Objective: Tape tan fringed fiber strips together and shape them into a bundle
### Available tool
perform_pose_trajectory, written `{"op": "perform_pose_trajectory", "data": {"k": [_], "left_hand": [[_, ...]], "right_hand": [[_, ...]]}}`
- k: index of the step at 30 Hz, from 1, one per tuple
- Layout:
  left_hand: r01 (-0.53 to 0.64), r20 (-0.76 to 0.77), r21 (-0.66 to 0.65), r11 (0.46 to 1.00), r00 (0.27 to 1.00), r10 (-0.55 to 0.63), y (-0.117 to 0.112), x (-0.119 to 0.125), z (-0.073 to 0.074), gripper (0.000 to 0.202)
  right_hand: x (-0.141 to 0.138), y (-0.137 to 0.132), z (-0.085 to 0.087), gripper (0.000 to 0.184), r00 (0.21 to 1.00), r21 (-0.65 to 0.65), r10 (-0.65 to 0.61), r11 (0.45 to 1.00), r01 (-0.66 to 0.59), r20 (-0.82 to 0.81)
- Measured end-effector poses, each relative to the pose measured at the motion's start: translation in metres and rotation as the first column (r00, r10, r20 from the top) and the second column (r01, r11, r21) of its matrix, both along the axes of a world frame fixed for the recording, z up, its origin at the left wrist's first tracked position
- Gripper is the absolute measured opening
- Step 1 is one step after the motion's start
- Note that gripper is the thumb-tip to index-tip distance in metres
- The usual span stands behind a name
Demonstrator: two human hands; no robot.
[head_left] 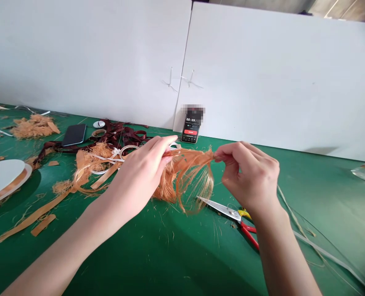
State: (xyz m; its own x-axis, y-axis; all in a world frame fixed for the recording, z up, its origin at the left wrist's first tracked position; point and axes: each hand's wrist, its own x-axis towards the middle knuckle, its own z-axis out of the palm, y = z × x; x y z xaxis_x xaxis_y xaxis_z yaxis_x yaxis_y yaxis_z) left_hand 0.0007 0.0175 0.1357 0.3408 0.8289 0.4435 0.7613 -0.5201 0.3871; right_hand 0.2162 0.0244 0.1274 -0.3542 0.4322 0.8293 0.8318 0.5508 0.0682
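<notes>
An orange, frayed ribbon (190,160) is stretched between my two hands above the green table, its loose threads hanging in a loop below. My left hand (148,164) pinches it at the left end, thumb and fingers pressed together. At the other end, my right hand (247,168) grips a gathered tip between thumb and forefinger. Scissors (222,209) with red and yellow handles lie on the table below the right hand, blades pointing left and partly hidden by the right forearm.
A phone showing a timer (191,127) leans against the white panel (247,78). To the left are a dark phone (74,135), dark brown ribbon (123,133), a ribbon spool (3,179) and orange thread scraps (36,126). A pale strip (330,255) lies at right.
</notes>
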Motion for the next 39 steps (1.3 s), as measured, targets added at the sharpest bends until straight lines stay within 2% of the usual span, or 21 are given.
{"op": "perform_pose_trajectory", "data": {"k": [7, 11, 14, 18, 21, 23, 26, 28, 32, 33, 35, 37, 39], "left_hand": [[-0.016, 0.126, -0.036, 0.999, 0.992, 0.021, -0.007, 0.002, 0.007, 0.026], [0.076, 0.192, -0.077, 0.994, 0.980, -0.060, -0.022, 0.008, 0.010, 0.016], [0.171, 0.191, -0.142, 0.975, 0.971, -0.142, -0.030, 0.015, 0.005, 0.015], [0.252, 0.173, -0.220, 0.943, 0.961, -0.216, -0.031, 0.025, -0.010, 0.020], [0.252, 0.061, -0.286, 0.924, 0.968, -0.245, -0.031, 0.026, -0.020, 0.028], [0.277, -0.075, -0.313, 0.908, 0.946, -0.315, -0.035, 0.025, -0.024, 0.036], [0.374, -0.261, -0.363, 0.854, 0.839, -0.478, -0.046, 0.024, -0.026, 0.052], [0.381, -0.332, -0.432, 0.818, 0.776, -0.536, -0.053, 0.027, -0.027, 0.060], [0.245, -0.436, -0.628, 0.739, 0.676, -0.594, -0.063, 0.039, -0.032, 0.080], [0.240, -0.443, -0.658, 0.714, 0.643, -0.625, -0.066, 0.040, -0.035, 0.079], [0.266, -0.436, -0.677, 0.686, 0.606, -0.665, -0.074, 0.041, -0.042, 0.063], [0.311, -0.407, -0.662, 0.682, 0.615, -0.676, -0.086, 0.038, -0.054, 0.045], [0.359, -0.337, -0.642, 0.677, 0.661, -0.670, -0.097, 0.034, -0.066, 0.036]], "right_hand": [[0.001, 0.004, -0.006, 0.031, 0.995, -0.033, -0.099, 0.995, 0.098, -0.026], [0.001, 0.006, -0.009, 0.032, 0.981, 0.006, -0.178, 0.984, 0.179, -0.077], [0.002, 0.006, -0.008, 0.033, 0.973, 0.048, -0.209, 0.976, 0.215, -0.094], [0.002, 0.006, -0.007, 0.035, 0.973, 0.123, -0.204, 0.969, 0.216, -0.108], [0.003, 0.007, -0.009, 0.035, 0.967, 0.150, -0.221, 0.960, 0.238, -0.125], [0.004, 0.009, -0.012, 0.035, 0.961, 0.146, -0.238, 0.955, 0.258, -0.138], [0.006, 0.013, -0.016, 0.034, 0.954, 0.138, -0.261, 0.950, 0.281, -0.144], [0.007, 0.015, -0.018, 0.034, 0.951, 0.125, -0.274, 0.948, 0.293, -0.144], [0.009, 0.018, -0.022, 0.034, 0.949, 0.101, -0.280, 0.950, 0.296, -0.147], [0.010, 0.019, -0.023, 0.034, 0.946, 0.092, -0.288, 0.949, 0.303, -0.146], [0.012, 0.021, -0.025, 0.033, 0.938, 0.070, -0.315, 0.942, 0.328, -0.146], [0.014, 0.023, -0.027, 0.033, 0.927, 0.051, -0.343, 0.934, 0.354, -0.149], [0.015, 0.026, -0.029, 0.031, 0.923, 0.048, -0.353, 0.930, 0.364, -0.152]]}}
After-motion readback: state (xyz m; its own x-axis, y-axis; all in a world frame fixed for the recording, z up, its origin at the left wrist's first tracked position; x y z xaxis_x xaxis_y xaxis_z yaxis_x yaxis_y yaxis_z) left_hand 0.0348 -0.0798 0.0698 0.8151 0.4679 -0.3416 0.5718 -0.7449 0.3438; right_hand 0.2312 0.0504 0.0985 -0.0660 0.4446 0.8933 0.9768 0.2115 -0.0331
